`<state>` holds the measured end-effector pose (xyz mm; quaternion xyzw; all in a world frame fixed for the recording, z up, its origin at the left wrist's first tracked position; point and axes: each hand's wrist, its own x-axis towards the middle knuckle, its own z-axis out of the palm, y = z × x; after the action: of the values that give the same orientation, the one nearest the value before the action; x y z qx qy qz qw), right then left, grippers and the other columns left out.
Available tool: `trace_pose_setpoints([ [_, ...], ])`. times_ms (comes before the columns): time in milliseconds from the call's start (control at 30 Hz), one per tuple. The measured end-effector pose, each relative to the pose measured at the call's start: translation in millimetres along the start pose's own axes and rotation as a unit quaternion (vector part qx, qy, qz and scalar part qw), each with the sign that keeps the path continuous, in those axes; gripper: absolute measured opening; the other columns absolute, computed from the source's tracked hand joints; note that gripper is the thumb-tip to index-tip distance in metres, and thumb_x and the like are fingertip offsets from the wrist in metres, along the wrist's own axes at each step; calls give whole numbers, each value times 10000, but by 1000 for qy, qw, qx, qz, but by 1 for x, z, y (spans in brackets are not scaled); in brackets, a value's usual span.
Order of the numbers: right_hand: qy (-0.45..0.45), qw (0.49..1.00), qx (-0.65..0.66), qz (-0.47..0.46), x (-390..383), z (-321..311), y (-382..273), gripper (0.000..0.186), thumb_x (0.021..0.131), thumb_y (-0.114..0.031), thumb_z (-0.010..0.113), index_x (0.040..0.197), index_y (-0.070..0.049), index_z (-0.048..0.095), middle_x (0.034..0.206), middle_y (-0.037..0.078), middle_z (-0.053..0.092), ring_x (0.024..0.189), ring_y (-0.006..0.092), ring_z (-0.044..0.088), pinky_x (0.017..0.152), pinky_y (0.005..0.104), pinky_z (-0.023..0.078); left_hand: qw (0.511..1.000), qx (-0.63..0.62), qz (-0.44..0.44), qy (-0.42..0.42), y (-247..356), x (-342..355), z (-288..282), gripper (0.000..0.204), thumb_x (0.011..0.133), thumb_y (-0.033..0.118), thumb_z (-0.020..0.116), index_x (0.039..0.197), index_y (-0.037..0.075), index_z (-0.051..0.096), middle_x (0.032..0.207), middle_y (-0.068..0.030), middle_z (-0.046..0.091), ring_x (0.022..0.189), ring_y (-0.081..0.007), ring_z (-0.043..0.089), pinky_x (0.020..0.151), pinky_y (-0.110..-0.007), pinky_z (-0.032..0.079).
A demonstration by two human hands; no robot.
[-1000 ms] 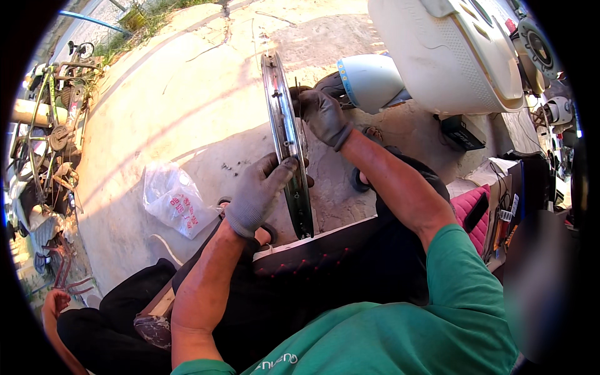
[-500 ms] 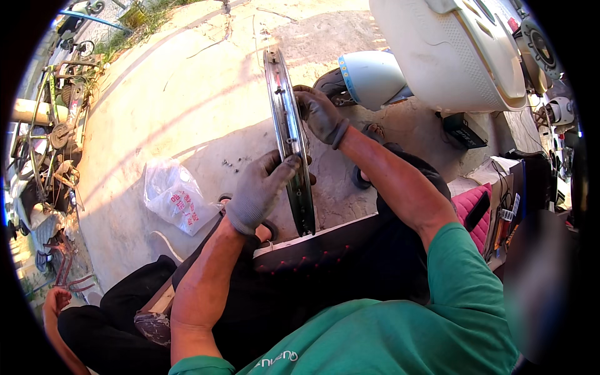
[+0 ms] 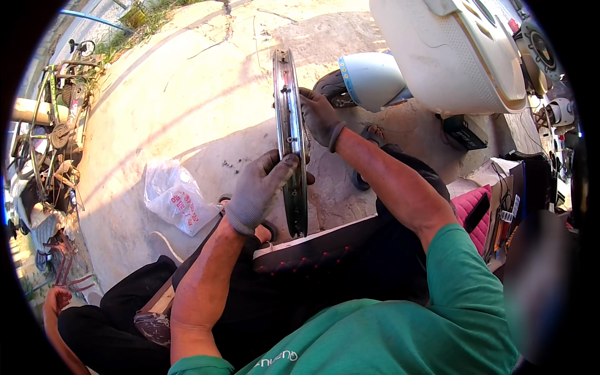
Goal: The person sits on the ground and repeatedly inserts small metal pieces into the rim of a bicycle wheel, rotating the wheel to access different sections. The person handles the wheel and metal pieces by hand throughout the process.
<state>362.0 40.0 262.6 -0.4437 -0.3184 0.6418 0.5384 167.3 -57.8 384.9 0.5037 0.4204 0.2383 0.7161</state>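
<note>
A chrome wheel rim [image 3: 284, 89] stands almost edge-on above my lap, with small fittings along its channel. My gloved left hand [image 3: 259, 192] grips its lower part, thumb across the channel. My gloved right hand [image 3: 317, 117] is closed against the rim's right side higher up; what its fingertips pinch is hidden. Small metal pieces [image 3: 231, 164] lie on the concrete left of the rim, beside a translucent plastic bag [image 3: 170, 190] with red print.
Bicycle frames [image 3: 59, 134] and scrap line the left side, near another person's hand [image 3: 57, 300]. White scooter bodywork [image 3: 447, 56], a black box [image 3: 464, 132] and a pink quilted pad [image 3: 475, 219] with a phone are on the right. Concrete ground [image 3: 175, 81] lies ahead.
The rim has shifted slightly right and now stands more upright. My right hand has moved a little with it, and the thin rods seen beside it earlier are mostly hidden.
</note>
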Motion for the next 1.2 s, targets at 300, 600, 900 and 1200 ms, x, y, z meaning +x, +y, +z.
trace_pose_setpoints([
  [300, -121, 991, -62, 4, 7, -13, 12, 429, 1083, -270, 566, 1388, 27, 624, 1269, 137, 735, 1178, 227, 709, 1032, 350, 550, 1000, -1, 14, -6, -3, 1, -2, 377, 1110, 290, 551, 1247, -48, 646, 1012, -133, 759, 953, -177, 724, 889, -321, 552],
  [600, -110, 993, -35, 19, 0, 1, 10, 254, 1092, -165, 569, 1218, 3, 712, 942, -56, 660, 812, 35, 526, 755, 227, 465, 999, -33, 10, -3, 0, -6, 2, 338, 1102, 259, 578, 1236, -46, 632, 1045, -109, 722, 956, -177, 723, 883, -324, 562],
  [900, -173, 984, -31, 28, 0, -11, 3, 441, 1045, -216, 577, 1394, 53, 601, 1268, 175, 725, 1144, 241, 723, 928, 362, 611, 1000, -9, 1, -12, -8, -4, 3, 378, 1085, 296, 618, 1266, -33, 664, 1095, -44, 702, 992, -91, 602, 911, -279, 493],
  [1200, -221, 965, -136, 27, -23, 2, -40, 429, 1092, -282, 437, 1257, -7, 722, 1091, 131, 770, 948, 174, 741, 882, 322, 602, 992, 105, 48, 46, 14, -2, -42, 407, 1094, 332, 591, 1250, -30, 694, 1052, -97, 766, 990, -155, 693, 903, -282, 514],
])
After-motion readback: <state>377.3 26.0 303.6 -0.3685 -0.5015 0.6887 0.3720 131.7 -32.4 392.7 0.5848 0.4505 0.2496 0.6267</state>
